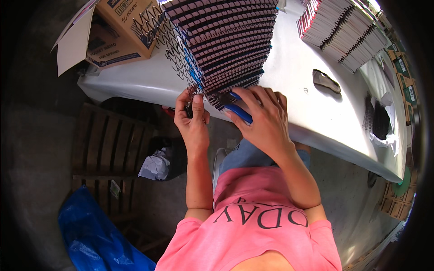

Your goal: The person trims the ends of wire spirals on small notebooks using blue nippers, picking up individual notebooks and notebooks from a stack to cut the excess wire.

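Note:
A tall stack of spiral-bound notebooks [230,45] stands at the table's edge in front of me. Long loose ends of dark wire coil [176,54] stick out from its left side. At the stack's lower left corner, my left hand [193,117] is closed with thumb and fingers on wire coil, and some dark wire shows inside the palm. My right hand [267,113] grips blue-handled cutting pliers [238,113]. Their jaws point left at the lowest notebooks, close to my left fingers. The jaw tips are hard to make out against the coils.
An open cardboard box [117,45] sits on the white-covered table [298,81] at the left. Another notebook stack [343,31] stands at the far right, with a dark flat object [326,81] nearer. Below are a wooden pallet [106,140], a bin with crumpled paper [156,165] and a blue sheet [97,230].

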A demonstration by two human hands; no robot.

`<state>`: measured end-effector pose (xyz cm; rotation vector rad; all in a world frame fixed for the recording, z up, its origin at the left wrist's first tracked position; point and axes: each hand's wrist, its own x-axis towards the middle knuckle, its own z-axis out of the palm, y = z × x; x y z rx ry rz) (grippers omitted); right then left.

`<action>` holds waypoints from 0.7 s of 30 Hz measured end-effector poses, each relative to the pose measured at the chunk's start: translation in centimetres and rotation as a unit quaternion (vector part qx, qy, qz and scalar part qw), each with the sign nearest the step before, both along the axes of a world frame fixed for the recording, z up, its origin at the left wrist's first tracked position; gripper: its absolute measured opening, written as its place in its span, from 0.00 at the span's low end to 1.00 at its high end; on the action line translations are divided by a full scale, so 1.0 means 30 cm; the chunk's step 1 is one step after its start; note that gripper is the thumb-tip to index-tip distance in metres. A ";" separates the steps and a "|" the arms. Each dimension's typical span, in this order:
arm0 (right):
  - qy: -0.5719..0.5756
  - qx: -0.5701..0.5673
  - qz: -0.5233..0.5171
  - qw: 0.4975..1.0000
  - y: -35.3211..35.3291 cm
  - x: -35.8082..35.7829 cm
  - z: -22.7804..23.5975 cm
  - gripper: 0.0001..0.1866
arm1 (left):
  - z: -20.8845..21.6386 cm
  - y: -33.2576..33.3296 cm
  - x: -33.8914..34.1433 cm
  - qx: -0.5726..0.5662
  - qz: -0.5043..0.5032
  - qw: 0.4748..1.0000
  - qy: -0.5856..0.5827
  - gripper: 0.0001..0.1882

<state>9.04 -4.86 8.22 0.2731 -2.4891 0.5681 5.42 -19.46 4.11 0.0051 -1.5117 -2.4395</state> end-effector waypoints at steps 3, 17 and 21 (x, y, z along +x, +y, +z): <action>0.021 -0.022 -0.012 0.999 -0.019 -0.012 -0.001 0.21 | 0.009 -0.005 0.003 -0.005 -0.010 1.000 -0.005 0.14; -0.058 -0.030 0.006 0.998 -0.038 -0.037 -0.043 0.20 | 0.004 0.006 0.010 0.012 -0.022 1.000 0.001 0.13; -0.117 -0.100 0.013 0.988 -0.023 -0.015 -0.014 0.22 | -0.007 -0.006 -0.005 0.208 -0.073 0.975 -0.033 0.10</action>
